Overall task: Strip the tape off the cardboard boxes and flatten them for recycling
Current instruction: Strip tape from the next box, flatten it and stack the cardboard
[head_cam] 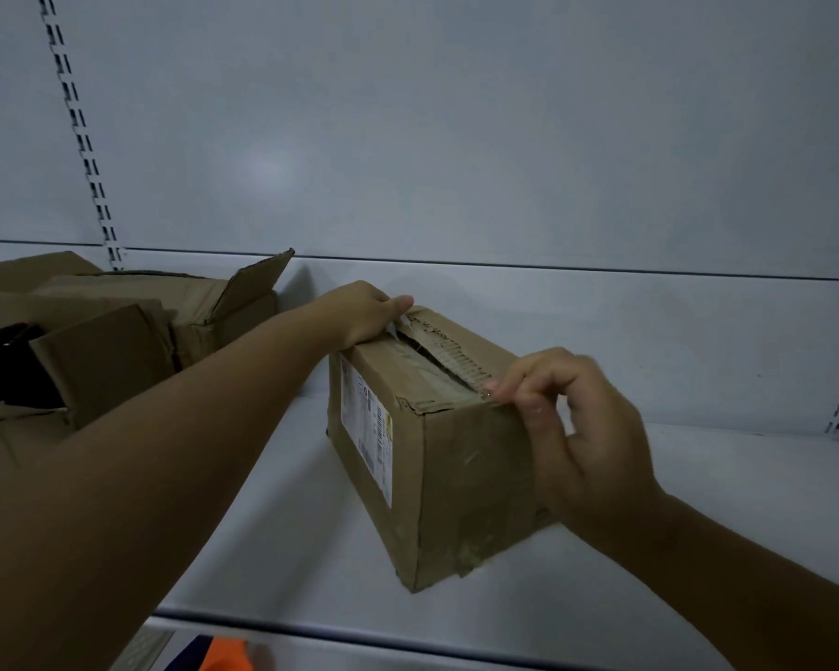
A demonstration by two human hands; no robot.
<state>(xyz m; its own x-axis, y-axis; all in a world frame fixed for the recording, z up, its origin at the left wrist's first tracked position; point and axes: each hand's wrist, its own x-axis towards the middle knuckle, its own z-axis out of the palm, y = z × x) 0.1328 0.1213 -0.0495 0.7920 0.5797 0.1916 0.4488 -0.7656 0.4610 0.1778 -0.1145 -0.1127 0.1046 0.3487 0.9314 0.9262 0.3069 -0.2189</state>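
Note:
A long brown cardboard box (461, 477) stands on the white shelf (287, 525), with a white shipping label (366, 428) on its left side. Its top seam is torn and shows ragged corrugated edges. Strips of clear tape (420, 368) lie along that seam. My left hand (364, 312) rests on the far top corner of the box, fingers over the edge. At the near top corner, my right hand (577, 428) pinches the torn edge between thumb and fingertips. Whether it holds tape or only cardboard is unclear.
An opened, crumpled cardboard box (132, 326) with raised flaps lies at the left of the shelf, with more loose cardboard before it. A white back panel rises behind, with a slotted upright (78, 133). The shelf's front edge (359, 636) runs below; something orange (224, 658) shows beneath it.

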